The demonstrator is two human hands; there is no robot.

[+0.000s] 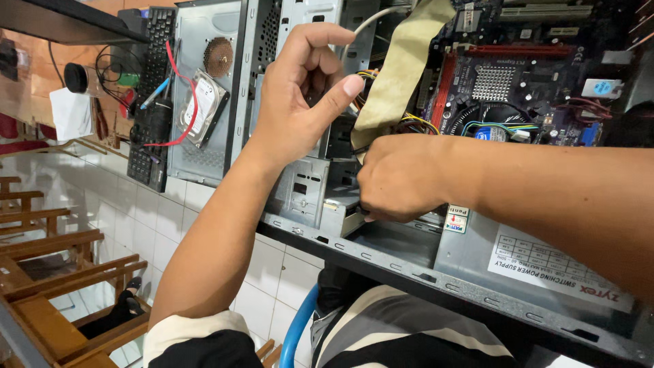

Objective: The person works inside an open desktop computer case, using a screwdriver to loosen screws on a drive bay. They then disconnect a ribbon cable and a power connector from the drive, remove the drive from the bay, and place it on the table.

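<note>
We see an open computer case (381,266) lying across the person's lap, its metal frame edge running from the lower middle toward the bottom right corner. Inside it, the motherboard (518,88) fills the upper right, with a finned heatsink (492,83) and a round cooler fan (487,123) near the case's middle. The grey power supply (518,255) sits along the near edge of the case, at its right end. The drive cage (306,191), perforated metal, occupies the left end of the case.

Beyond the case's left side, a detached side panel (204,95) leans upright, and on it rest a bare hard drive (203,109) and a red cable (187,102) looping past it. A black keyboard (151,102) stands just beside that panel.

A wide beige ribbon cable (398,68) hangs from the top of the case down to the right hand. A thin grey cable (364,26) curves above the left hand.

The right hand (402,177) is curled into a closed fist near the drive cage's inner end, by the lower end of the ribbon cable; we cannot tell exactly what the fingers grip. The left hand (303,88) is raised over the drive cage, fingers bent, thumb extended and pressed toward the forefinger, seemingly pinching the thin grey cable.

A bundle of yellow and black wires (415,123) shows just above the right hand.
</note>
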